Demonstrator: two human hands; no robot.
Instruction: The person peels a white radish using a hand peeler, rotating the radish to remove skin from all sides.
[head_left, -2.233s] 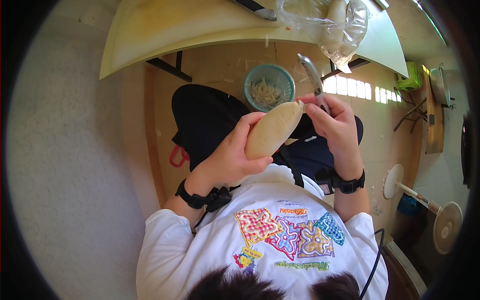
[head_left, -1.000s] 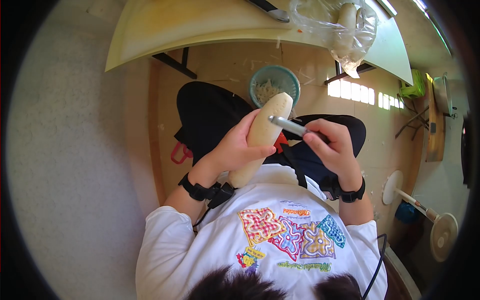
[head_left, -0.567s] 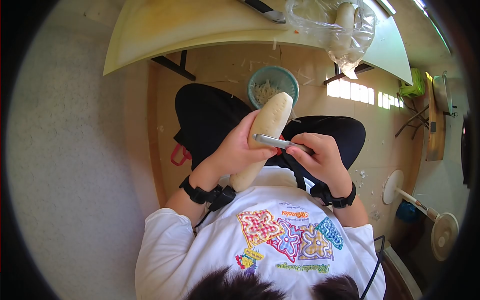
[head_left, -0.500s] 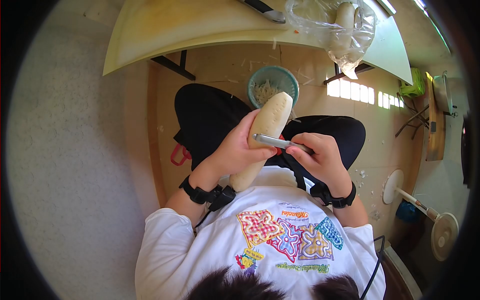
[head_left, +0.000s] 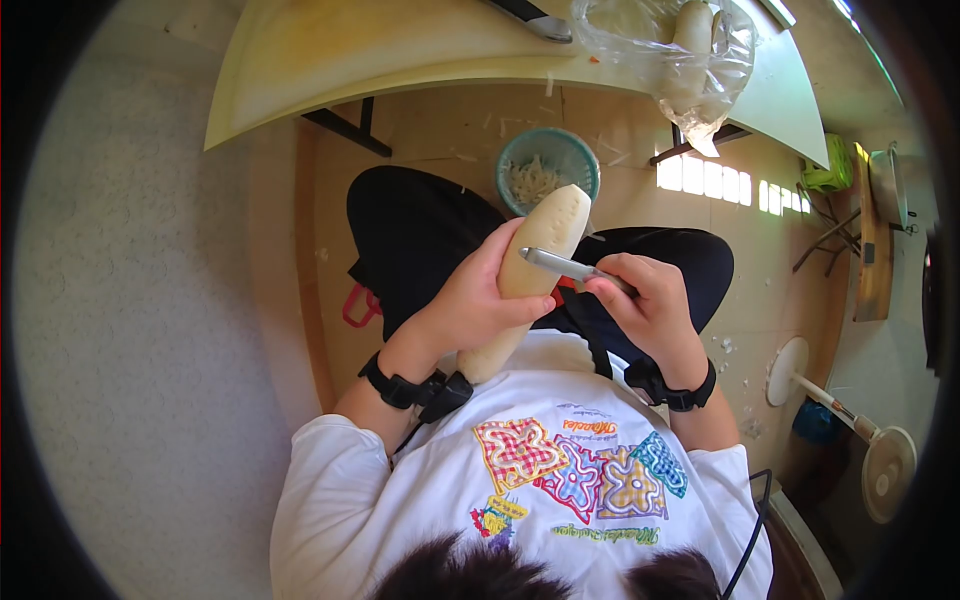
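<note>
My left hand [head_left: 488, 285] is wrapped round a long white radish [head_left: 553, 232], which slants from my shirt up and away over my lap. The radish looks pale and smooth, with a row of small dents near its far end. In my right hand [head_left: 648, 300] is a metal peeler [head_left: 560, 264], its head lying across the radish just beyond my left fingers. Past the far end of the radish, a blue-green basin [head_left: 590, 160] stands on the floor with white peelings [head_left: 533, 180] in it.
Ahead is a table [head_left: 400, 70] with a knife [head_left: 535, 20] and a clear plastic bag [head_left: 740, 70] of white radishes near its edge. Peel scraps lie on the floor. A white fan [head_left: 888, 470] stands at the right, and a wall [head_left: 150, 300] rises at the left.
The peeler has moved a little up the radish toward its far end, with my right hand following. My left hand keeps its hold on the radish.
</note>
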